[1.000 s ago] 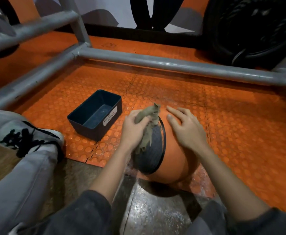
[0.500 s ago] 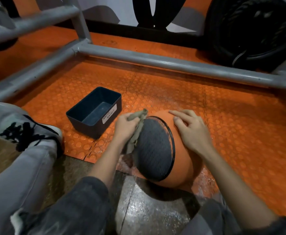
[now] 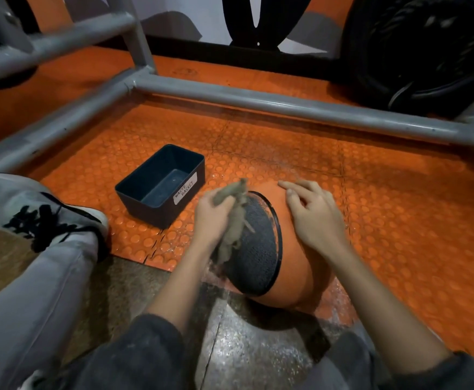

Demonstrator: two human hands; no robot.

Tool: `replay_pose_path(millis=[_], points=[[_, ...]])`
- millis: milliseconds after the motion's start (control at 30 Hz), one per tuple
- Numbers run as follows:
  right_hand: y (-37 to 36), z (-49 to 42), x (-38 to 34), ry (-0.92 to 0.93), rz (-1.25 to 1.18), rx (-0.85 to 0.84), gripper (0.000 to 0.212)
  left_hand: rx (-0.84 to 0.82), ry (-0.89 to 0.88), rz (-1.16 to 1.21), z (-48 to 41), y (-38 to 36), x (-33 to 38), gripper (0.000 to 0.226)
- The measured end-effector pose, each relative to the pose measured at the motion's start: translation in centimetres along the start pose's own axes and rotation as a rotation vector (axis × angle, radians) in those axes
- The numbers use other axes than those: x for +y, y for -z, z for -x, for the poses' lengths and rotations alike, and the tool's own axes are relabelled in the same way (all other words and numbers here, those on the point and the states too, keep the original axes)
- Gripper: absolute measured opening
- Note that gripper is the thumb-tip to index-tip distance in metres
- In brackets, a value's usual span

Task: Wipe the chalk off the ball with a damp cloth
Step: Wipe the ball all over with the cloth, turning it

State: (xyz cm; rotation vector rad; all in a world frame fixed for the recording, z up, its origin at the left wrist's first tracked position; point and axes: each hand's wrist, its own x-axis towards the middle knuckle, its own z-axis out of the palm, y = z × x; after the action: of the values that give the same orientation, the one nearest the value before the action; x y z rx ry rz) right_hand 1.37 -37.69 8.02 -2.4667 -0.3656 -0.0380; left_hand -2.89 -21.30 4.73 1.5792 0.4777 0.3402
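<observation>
Head view: the round orange rubber ball with a rough grey patch sits on the bumpy orange floor mat. The left hand grips the crumpled tan cloth at the ball's 9 o'clock. The right hand rests on top with its fingers spread. The patch lies at 3 o'clock from the cloth, so the left hand is nearer.

The light is rather dim and warm. It falls mostly on the orange mat in the middle and right of the frame, while the upper corners stay very dark. The concrete floor at the bottom centre shows small bright glints. A dark shadow lies just below the ball. The cloth and the left hand look smeared with blur. The grey bars curve toward the edges from the wide lens.
</observation>
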Motion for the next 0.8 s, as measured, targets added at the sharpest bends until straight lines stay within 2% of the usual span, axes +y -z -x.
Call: replay_pose_path(millis=[67,133,200,267,367,400,467,500,567,667,733,800], points=[[-0.1,0.6,0.3,-0.006,-0.030,0.044,0.033,0.035,0.228,0.015,0.1,0.9,-1.6,0.011],[0.1,0.5,0.6,-0.019,-0.048,0.068,0.033,0.086,0.293,0.094,0.6,0.6,-2.0,0.012],[0.3,-0.1,0.6,-0.051,-0.066,0.067,0.033,0.119,0.196,0.083,0.6,-0.3,-1.1,0.012],[0.4,-0.8,0.4,-0.089,-0.052,0.060,0.034,0.077,0.001,0.025,0.9,-1.7,0.8,0.013],[0.1,-1.3,0.1,-0.101,-0.009,0.050,0.037,-0.033,-0.303,-0.331,1.9,-3.8,3.0,0.012],[0.1,-1.3,0.1,-0.095,-0.006,0.043,0.038,-0.053,-0.344,-0.419,2.2,-4.3,3.1,0.010],[0.3,-1.0,0.5,-0.076,-0.036,0.039,0.038,-0.044,-0.356,-0.396,2.2,-4.4,2.9,0.012],[0.4,-0.8,0.7,-0.070,-0.057,0.043,0.037,-0.038,-0.327,-0.306,2.0,-3.9,2.8,0.013],[0.5,-0.2,0.9,-0.063,-0.080,0.051,0.035,-0.032,-0.137,-0.075,0.7,-2.3,1.9,0.016],[0.2,0.8,0.8,-0.048,-0.069,0.082,0.033,0.033,0.167,0.024,-0.5,-0.1,-0.4,0.012],[0.1,0.9,0.5,-0.057,-0.045,0.099,0.032,0.064,0.229,0.029,-0.3,0.2,-1.0,0.012],[0.2,0.6,0.1,-0.077,-0.041,0.101,0.033,0.070,0.172,0.003,-0.3,-0.3,-0.3,0.011]])
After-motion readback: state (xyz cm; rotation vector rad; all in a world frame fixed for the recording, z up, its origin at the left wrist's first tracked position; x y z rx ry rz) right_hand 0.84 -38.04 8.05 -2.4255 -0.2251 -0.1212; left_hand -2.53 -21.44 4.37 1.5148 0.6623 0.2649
